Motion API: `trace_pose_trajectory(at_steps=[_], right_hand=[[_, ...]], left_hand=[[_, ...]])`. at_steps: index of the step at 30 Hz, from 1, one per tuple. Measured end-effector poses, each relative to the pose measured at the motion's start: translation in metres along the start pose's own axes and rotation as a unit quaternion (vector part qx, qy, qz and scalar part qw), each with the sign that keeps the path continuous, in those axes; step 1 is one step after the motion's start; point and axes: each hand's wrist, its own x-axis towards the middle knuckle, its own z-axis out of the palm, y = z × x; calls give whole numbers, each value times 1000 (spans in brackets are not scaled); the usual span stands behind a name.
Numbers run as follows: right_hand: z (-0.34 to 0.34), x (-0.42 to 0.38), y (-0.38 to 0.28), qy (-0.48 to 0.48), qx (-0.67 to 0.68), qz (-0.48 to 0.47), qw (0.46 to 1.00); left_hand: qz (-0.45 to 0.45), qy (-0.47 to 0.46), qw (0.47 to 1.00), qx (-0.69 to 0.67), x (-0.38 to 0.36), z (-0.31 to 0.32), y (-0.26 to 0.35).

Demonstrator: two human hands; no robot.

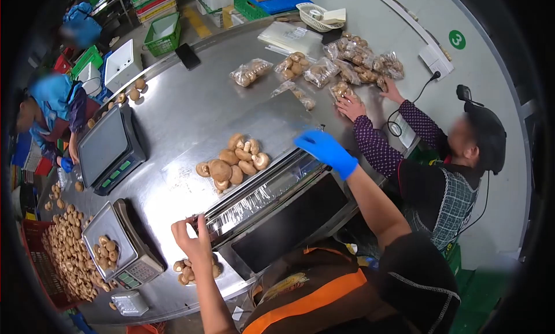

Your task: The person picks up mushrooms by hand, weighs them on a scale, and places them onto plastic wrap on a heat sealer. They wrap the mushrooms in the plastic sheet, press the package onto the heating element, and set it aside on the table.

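Note:
My bare left hand point(192, 242) is at the left end of a film wrapping machine point(332, 204), its fingers curled. My right hand point(328, 152), in a blue glove, is at the machine's right end with fingers pressed together. What either hand holds, if anything, is hard to make out. Between them lies a shiny roll of clear plastic film point(260, 201). Just beyond the machine, a pile of brown mushrooms point(221, 170) sits on the metal table point(173, 143). More mushrooms point(186, 271) lie beside my left wrist, partly hidden by my forearm.
At right, a co-worker point(439, 155) touches bagged mushrooms point(321, 73). Another person point(52, 111) stands left by a scale point(104, 143). A nearer scale point(139, 264) bears mushrooms, beside a red crate point(34, 241) and loose mushrooms point(69, 253). A phone point(187, 56) lies at the far edge.

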Motion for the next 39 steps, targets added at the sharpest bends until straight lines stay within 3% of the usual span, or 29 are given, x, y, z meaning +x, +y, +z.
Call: trace_pose_trajectory(at_steps=[1, 3, 4, 6, 8, 10, 11, 12, 13, 14, 15, 16, 18, 20, 22, 24, 26, 27, 28, 29, 30, 32, 33, 35, 36, 38, 39], right_hand=[[-5, -9, 4, -2, -2, -5, 1000], [-1, -30, 8, -86, -175, 108, 975], [11, -36, 8, -98, -178, 98, 974], [41, -34, 10, 61, -256, -69, 962], [46, -33, 12, 40, -244, -67, 967], [39, -40, 20, 18, 48, 25, 998], [23, -46, 9, -50, 125, 145, 980], [10, -55, -1, -117, 197, 264, 937], [12, -60, 10, -186, 356, 351, 846], [13, -62, 7, -247, 496, 426, 715], [12, -64, 4, -348, 561, 416, 626], [3, -61, 0, -348, 561, 418, 624], [-26, -31, -26, -322, 537, 134, 768], [-50, 14, -45, -290, 569, -21, 770], [-48, 51, -82, -165, 701, 31, 694], [-25, 102, -100, -162, 541, -9, 825], [18, 141, -73, -174, 470, -24, 865], [33, 150, -57, -174, 469, -23, 865], [47, 154, -42, -221, 408, 28, 885], [54, 153, -39, -267, 343, 81, 897], [56, 150, -34, -271, 343, 90, 895], [54, 141, -31, -290, 259, 86, 917], [55, 135, -30, -289, 260, 91, 917], [55, 132, -37, -293, 223, 71, 927], [52, 133, -43, -293, 223, 65, 928], [41, 133, -53, -349, 47, -28, 935], [36, 133, -52, -346, 45, -31, 937]], left_hand=[[2, 24, 998, 66, -16, -1, -2], [9, 45, 982, 184, -41, 1, 8], [30, 62, 972, 225, -42, 5, 17], [47, 32, 978, 202, -35, 12, 23], [-7, -32, 992, 123, -28, 24, 15], [11, -3, 996, 88, -30, 20, 14], [-146, -66, 979, -123, -36, 11, 15], [-289, -127, 891, -327, -42, 2, 16], [-393, -200, 799, -408, -44, -10, 18], [-480, -232, 707, -465, -42, -17, 31], [-480, -281, 636, -535, -41, -21, 27], [-472, -328, 558, -598, -36, -26, 20], [-369, -265, 624, -636, -9, -67, 41], [-214, -196, 643, -709, 24, -87, 74], [-101, -26, 723, -683, 66, -71, 92], [12, -25, 841, -540, 117, -35, 87], [33, -46, 942, -332, 145, 13, 53], [10, -87, 964, -250, 146, 31, 41], [-16, -129, 977, -166, 144, 46, 31], [20, -190, 974, -118, 138, 50, 25], [124, -213, 968, -38, 133, 52, 17], [139, -259, 955, -29, 120, 46, 15], [138, -264, 954, -30, 115, 43, 18], [227, -229, 946, 43, 110, 38, 25], [230, -224, 946, 46, 110, 37, 26], [149, -268, 952, -7, 108, 37, 29], [145, -252, 956, 25, 104, 34, 35]])
